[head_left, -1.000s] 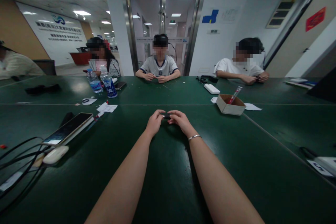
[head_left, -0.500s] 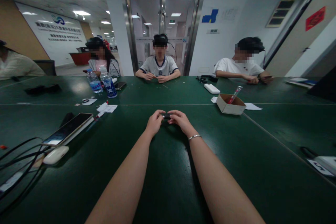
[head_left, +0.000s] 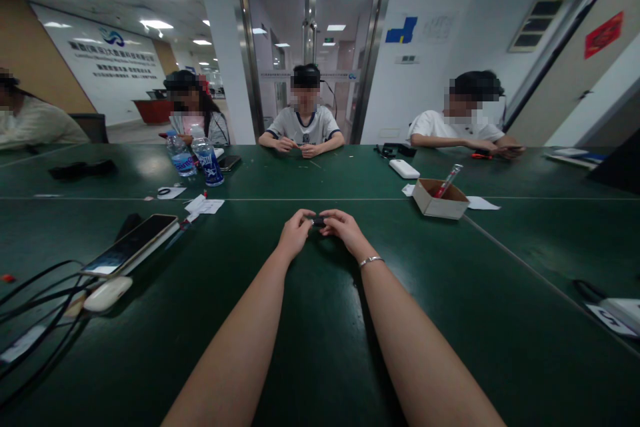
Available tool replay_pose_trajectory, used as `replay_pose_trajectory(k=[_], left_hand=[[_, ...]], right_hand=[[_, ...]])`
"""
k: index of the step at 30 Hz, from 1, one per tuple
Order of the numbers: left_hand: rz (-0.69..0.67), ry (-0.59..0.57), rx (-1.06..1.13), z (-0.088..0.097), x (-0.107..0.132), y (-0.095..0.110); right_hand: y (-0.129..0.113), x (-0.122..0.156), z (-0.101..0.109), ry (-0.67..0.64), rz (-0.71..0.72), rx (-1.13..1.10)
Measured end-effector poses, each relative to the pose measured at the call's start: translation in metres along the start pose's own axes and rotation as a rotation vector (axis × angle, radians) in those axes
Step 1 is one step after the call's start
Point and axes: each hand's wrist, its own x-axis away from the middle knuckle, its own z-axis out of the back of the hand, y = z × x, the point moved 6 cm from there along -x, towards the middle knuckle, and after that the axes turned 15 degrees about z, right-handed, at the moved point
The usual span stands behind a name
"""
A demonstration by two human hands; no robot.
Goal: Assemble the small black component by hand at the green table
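Between my hands is a small black stick (head_left: 319, 221) with a silvery left end, like a USB flash drive; it is too small to be sure of its kind. My left hand (head_left: 296, 232) pinches the silvery end between thumb and fingertips. On the black end, the thumb and fingers of my right hand (head_left: 344, 228) are closed, with a silver bracelet (head_left: 371, 260) at that wrist. Both hands are just above or resting on the green table (head_left: 320, 320); which of these I cannot tell. Fingertips partly cover the stick.
To the left lie a phone (head_left: 131, 245), a white rounded case (head_left: 109, 294) and black cables (head_left: 37, 310). Two bottles (head_left: 209, 161) stand further back. An open box (head_left: 440, 203) with a tube is at the right. Several people sit around, including one opposite (head_left: 305, 121).
My hands and the black stick stay almost in place. The person at the right has shifted their hands slightly, and an orange-red item now shows near them.
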Motion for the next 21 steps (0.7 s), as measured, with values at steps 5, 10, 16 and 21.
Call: replay_pose_trajectory(k=[5, 10, 16, 21], left_hand=[[0.024, -0.001, -0.009, 0.0006, 0.0014, 0.0005], [-0.005, -0.005, -0.014, -0.0005, -0.0026, -0.0036], [-0.050, 0.034, -0.049, 0.0010, -0.0039, -0.0032], [-0.048, 0.028, -0.051, 0.0017, -0.0015, -0.0016]], right_hand=[[-0.0004, 0.0000, 0.0000, 0.002, 0.000, 0.006], [-0.0003, -0.0003, -0.0001, 0.006, -0.007, 0.004], [-0.0012, 0.0008, -0.0006, 0.011, -0.011, 0.002], [-0.0021, 0.0012, -0.0007, 0.010, -0.002, 0.003]])
